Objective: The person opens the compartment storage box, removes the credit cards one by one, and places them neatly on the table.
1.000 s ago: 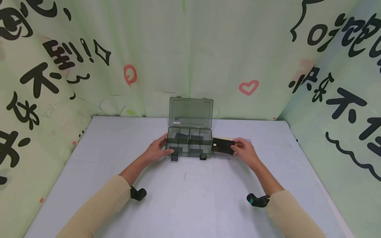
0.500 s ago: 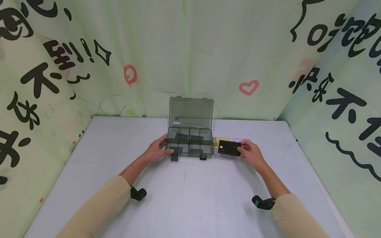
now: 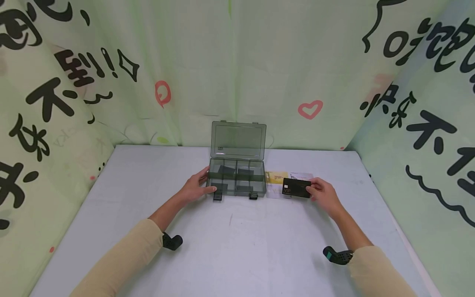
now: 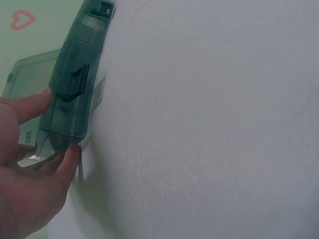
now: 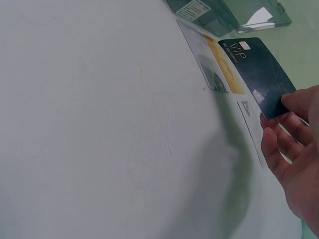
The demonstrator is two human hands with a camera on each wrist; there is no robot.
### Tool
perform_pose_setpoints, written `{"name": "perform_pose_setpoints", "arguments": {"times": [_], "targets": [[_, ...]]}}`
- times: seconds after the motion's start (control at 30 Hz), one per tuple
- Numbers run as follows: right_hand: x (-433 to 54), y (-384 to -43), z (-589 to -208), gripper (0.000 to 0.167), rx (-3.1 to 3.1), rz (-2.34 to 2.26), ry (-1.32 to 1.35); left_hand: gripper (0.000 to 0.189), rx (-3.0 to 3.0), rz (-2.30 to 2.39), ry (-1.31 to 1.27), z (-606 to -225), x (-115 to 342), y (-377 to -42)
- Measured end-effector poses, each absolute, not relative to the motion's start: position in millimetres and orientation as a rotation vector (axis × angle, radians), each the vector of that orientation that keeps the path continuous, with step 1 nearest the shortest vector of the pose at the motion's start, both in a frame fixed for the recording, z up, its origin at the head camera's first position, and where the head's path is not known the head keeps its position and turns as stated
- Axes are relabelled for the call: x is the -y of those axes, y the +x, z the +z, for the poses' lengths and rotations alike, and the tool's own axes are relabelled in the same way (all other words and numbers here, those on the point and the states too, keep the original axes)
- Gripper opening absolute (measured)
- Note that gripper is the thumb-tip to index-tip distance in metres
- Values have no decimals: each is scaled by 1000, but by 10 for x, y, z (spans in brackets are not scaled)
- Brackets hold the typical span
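Observation:
A smoky translucent plastic organizer box [image 3: 236,177] stands near the back of the white table, its lid [image 3: 238,141] raised behind it. The left hand [image 3: 194,187] holds its left end, thumb at the front rim and fingers against the side, as the left wrist view shows. Between thumb and fingers, the right hand [image 3: 323,194] pinches one end of a black VIP card [image 3: 296,188], to the right of the box. The card is tilted above other cards on the table: a yellow card [image 3: 276,177] and pale cards [image 5: 202,59], partly overlapped by it in the head view.
The white table [image 3: 237,247] reaches forward to a printed curtain [image 3: 237,74], which also hangs along both sides. Dark dividers part the box into several compartments, and two front latches [image 3: 253,196] hang down. A wrist camera [image 3: 172,242] sits at each sleeve.
The right hand has moved right with the black card, away from the box's right side, uncovering the yellow and pale cards. The left hand and the box have stayed in place.

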State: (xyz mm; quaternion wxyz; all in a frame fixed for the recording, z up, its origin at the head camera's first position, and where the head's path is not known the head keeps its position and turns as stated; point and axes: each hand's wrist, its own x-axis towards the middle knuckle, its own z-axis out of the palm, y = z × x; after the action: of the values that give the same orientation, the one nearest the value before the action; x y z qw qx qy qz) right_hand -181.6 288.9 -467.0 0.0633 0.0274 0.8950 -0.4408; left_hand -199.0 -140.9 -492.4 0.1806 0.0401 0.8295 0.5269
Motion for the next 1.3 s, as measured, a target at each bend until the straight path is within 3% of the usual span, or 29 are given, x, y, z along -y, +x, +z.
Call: {"name": "perform_pose_setpoints", "arguments": {"times": [0.5,1.3], "targets": [[-3137,-1796,-4722,27,-2775,-1310,80,87,-2357,1478,121,-4913,1416,-1991],[-3069,-1835,-4901,53,-2993,-705,102,87,-2362,1484,124,-4923,1416,-1984]]}}
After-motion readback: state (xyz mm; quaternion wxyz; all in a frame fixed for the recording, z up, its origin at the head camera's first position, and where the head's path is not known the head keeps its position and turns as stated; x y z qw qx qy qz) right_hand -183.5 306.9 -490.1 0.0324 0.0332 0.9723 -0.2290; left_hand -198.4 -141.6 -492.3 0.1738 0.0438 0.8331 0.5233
